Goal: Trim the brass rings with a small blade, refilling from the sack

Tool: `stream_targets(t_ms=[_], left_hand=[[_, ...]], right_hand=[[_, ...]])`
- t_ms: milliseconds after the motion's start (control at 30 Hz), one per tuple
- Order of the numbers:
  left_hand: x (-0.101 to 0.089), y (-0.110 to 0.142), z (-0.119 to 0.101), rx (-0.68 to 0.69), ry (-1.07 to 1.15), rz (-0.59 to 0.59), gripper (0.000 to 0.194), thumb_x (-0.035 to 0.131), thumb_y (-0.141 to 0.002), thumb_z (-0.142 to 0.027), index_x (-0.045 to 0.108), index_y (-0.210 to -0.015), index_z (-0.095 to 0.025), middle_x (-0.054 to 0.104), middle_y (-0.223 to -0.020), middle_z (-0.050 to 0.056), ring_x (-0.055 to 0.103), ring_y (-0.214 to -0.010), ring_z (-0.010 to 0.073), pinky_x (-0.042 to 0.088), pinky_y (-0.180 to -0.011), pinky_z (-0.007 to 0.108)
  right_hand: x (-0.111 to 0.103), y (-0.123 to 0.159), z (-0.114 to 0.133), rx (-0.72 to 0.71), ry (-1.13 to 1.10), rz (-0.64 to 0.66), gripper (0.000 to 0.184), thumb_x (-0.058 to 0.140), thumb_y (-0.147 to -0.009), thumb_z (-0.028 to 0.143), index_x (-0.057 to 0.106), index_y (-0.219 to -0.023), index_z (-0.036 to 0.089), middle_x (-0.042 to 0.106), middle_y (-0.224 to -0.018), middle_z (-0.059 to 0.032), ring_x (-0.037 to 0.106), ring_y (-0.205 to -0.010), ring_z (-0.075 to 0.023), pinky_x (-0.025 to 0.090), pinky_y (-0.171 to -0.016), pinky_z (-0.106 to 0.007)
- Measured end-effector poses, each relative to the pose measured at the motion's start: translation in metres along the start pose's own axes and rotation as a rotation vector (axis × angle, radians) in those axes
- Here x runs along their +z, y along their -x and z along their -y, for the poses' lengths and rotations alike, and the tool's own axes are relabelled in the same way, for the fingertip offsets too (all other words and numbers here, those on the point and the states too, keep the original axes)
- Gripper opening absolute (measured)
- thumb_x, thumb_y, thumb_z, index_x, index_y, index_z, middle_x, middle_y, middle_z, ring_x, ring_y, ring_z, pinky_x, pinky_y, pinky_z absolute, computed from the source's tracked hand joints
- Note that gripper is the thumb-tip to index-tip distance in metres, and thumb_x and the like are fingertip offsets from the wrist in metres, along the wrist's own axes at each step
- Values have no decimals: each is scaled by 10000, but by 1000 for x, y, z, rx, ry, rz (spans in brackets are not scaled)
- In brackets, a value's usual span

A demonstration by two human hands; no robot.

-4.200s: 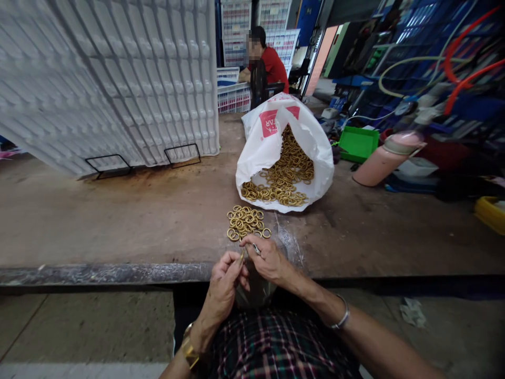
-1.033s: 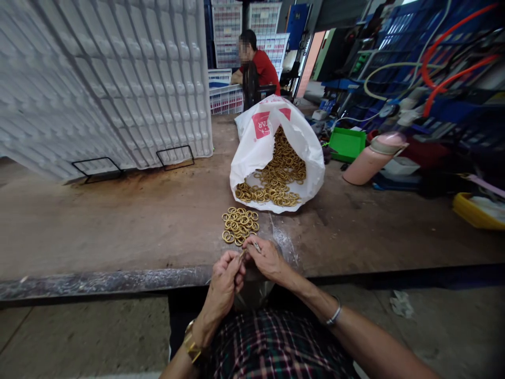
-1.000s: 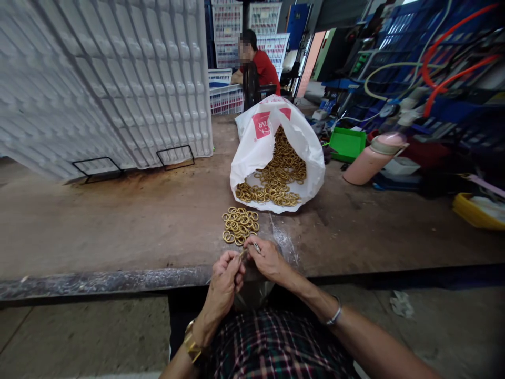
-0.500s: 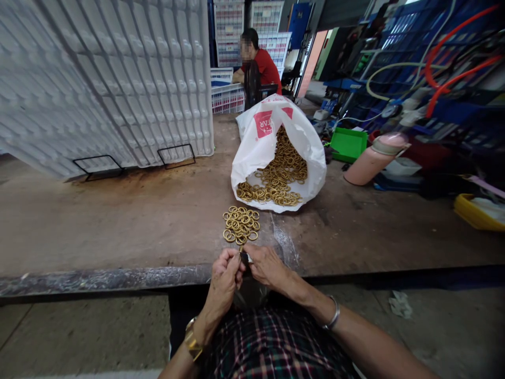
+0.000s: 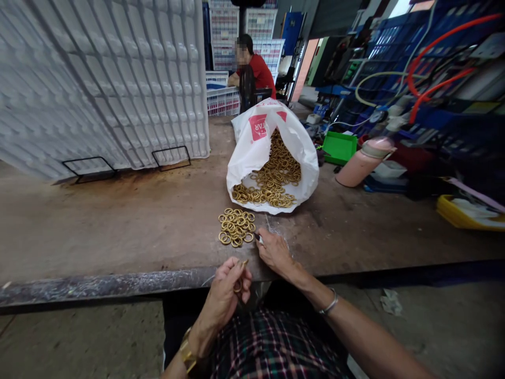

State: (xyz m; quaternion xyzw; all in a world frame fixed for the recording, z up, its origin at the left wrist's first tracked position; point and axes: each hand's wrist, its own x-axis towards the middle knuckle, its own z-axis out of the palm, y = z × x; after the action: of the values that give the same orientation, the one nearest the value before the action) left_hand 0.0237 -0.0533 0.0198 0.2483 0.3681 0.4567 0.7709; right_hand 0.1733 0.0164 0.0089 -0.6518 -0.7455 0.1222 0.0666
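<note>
My left hand (image 5: 228,284) is closed at the table's front edge, pinching a brass-coloured ring (image 5: 245,262) between thumb and forefinger. More ring-like metal shows among its curled fingers. My right hand (image 5: 276,255) rests over the tabletop, closed round a small tool with a dark tip (image 5: 258,237) and a pale part; its kind is unclear. That tip lies just beside a loose pile of brass-coloured rings (image 5: 235,226). Behind the pile, a white plastic bag (image 5: 246,152) lies on its side with its mouth facing me, holding many more rings (image 5: 280,168).
Stacked white ribbed trays (image 5: 158,79) stand at the left on the wooden table (image 5: 118,226). To the right are a green tray (image 5: 340,147), a pink bottle (image 5: 361,166), a yellow tray (image 5: 453,216) and orange hoses (image 5: 414,73). A person in red (image 5: 262,73) sits beyond the table.
My hands have come apart. The right one moved forward with the small tool to the pile's right side, while the left stayed near the edge with a ring. The view shifted slightly.
</note>
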Motion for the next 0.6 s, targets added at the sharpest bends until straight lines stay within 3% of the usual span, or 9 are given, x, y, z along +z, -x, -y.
stream_targets(t_ms=[133,367,500,600], left_hand=[[-7,-5,1,-17,61,-66,270,656,-712,-373,523,-699,-139,569,-663,12,472,-501,71,338,-396,172],[-10,-5,-6,-92,200,-109,335,703,-632,-240,517,-903,-172,598,-677,-1,521,-527,89,342,-421,165],[-14,-6,-6,-76,260,-101,234,698,-654,-257,519,-750,-142,604,-735,22,548,-604,93,385,-469,176],[-14,-8,-5,-55,237,-145,278,718,-642,-295,485,-690,-150,608,-748,23,555,-617,100,389,-469,179]], right_hand=[[2,-6,9,29,22,-18,192,398,-882,278,511,-999,174,656,-883,-88,614,-772,-197,330,-612,-266],[1,-12,11,58,84,19,191,406,-845,202,498,-1008,166,654,-863,-93,615,-755,-203,328,-603,-271],[-1,-9,5,16,26,-5,185,444,-804,189,518,-970,159,644,-786,-73,591,-682,-181,300,-572,-260],[-1,-4,4,-31,-148,-29,164,442,-784,170,535,-920,169,605,-695,-26,527,-589,-139,283,-553,-243]])
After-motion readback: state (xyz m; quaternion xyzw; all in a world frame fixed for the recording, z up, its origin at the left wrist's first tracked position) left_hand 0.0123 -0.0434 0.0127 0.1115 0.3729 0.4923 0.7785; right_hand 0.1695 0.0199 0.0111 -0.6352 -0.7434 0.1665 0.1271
